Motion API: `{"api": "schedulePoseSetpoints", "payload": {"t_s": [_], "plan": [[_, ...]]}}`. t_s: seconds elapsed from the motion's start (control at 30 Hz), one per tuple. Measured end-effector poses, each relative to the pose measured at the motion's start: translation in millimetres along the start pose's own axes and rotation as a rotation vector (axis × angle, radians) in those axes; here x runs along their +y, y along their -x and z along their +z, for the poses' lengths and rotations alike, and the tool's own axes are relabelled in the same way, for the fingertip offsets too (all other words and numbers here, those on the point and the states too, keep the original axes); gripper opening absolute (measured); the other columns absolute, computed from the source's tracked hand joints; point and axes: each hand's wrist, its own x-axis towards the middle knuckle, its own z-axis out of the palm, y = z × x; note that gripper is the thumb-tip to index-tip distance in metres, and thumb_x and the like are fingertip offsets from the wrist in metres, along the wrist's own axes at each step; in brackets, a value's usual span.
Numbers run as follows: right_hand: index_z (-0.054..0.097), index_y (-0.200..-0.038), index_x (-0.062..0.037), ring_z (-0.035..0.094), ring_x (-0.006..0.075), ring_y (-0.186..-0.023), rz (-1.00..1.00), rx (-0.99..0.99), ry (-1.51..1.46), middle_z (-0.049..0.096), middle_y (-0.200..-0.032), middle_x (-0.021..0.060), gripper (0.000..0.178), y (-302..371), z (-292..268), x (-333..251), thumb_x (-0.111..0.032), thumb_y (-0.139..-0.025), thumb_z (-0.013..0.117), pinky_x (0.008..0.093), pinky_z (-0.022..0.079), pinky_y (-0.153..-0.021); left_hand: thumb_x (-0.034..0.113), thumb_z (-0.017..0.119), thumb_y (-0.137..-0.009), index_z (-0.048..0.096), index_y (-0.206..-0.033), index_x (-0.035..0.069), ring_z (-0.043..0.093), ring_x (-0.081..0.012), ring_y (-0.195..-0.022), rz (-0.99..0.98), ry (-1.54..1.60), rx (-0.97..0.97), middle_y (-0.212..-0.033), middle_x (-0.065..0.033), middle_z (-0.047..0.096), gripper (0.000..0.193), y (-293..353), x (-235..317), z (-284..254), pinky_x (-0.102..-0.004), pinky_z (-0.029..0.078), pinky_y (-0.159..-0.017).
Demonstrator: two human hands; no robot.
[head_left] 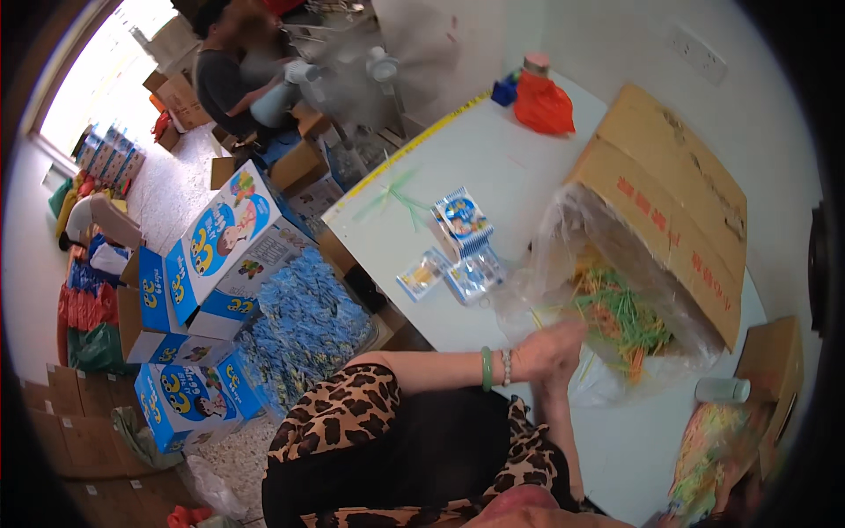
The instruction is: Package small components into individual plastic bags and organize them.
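My left hand (543, 350), below a green bangle (487, 369) and a beaded bracelet (506, 366), is closed above the white table's near part. Against it from below comes my right hand (553, 382), mostly covered by the left, its fingers hidden. A thin yellow strip (536, 319) pokes out at the left fingers. Just beyond the hands, a clear plastic bag (546, 255) spills from a cardboard box (660, 202) lying on its side. Green, orange and yellow thin strips (620, 312) fill the bag. Left of it are a blue-and-white packet stack (462, 220) and two flat packets (422, 274).
Green strips (400, 198) lie at the table's far left, an orange bag (543, 104) at the back. A capped bottle (722, 390) is at the right. Left of the table stand blue printed cartons (220, 255) and a heap of blue packets (304, 308). A person (233, 79) sits beyond a fan (299, 72).
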Motion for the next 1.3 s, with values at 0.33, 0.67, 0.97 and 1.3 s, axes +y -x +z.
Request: {"api": "schedulePoseSetpoints", "payload": {"t_s": [0.33, 0.67, 0.97, 1.3], "plan": [[0.056, -0.108, -0.0016, 0.057, 0.0141, -0.092, 0.269, -0.126, -0.027, 0.062, -0.1, 0.0073, 0.034, -31, -3, -35, -0.031, -0.092, 0.061, 0.0284, 0.046, -0.082, 0.006, 0.059, -0.074, 0.056, -0.102, 0.001, 0.062, -0.0343, -0.093, 0.153, -0.101, 0.069, -0.103, -0.017, 0.061, 0.028, -16, -22, -30, -0.0395, 0.051, -0.079], [0.055, -0.109, -0.0039, 0.056, 0.0134, -0.082, 0.242, -0.067, -0.208, 0.061, -0.092, 0.0039, 0.026, -12, -8, -31, -0.017, -0.088, 0.062, 0.0266, 0.045, -0.076, 0.008, 0.069, -0.076, 0.059, -0.114, 0.001, 0.062, -0.035, -0.094, -0.009, -0.083, 0.114, -0.108, -0.0179, 0.063, 0.04, 8, 4, -63, -0.0421, 0.049, -0.081], [0.057, -0.095, -0.0028, 0.05, 0.0111, -0.079, 0.315, 0.08, -0.103, 0.056, -0.087, 0.0035, 0.011, -22, -3, -52, 0.002, -0.085, 0.059, 0.0222, 0.04, -0.073, 0.027, 0.068, -0.079, 0.062, -0.104, 0.007, 0.058, -0.0308, -0.089, -0.405, -0.971, 0.194, -0.095, -0.0108, 0.063, 0.033, 24, -41, -146, -0.0443, 0.039, -0.08], [0.055, -0.089, -0.002, 0.051, 0.0202, -0.071, -0.055, -0.104, 0.152, 0.055, -0.084, 0.0096, 0.003, -30, 0, -52, 0.0, -0.088, 0.053, 0.0275, 0.041, -0.065, 0.037, 0.076, -0.072, 0.057, -0.105, 0.004, 0.055, -0.0305, -0.093, -0.563, -0.903, 0.179, -0.095, -0.0126, 0.06, 0.05, 21, -61, -142, -0.0438, 0.037, -0.081]]}}
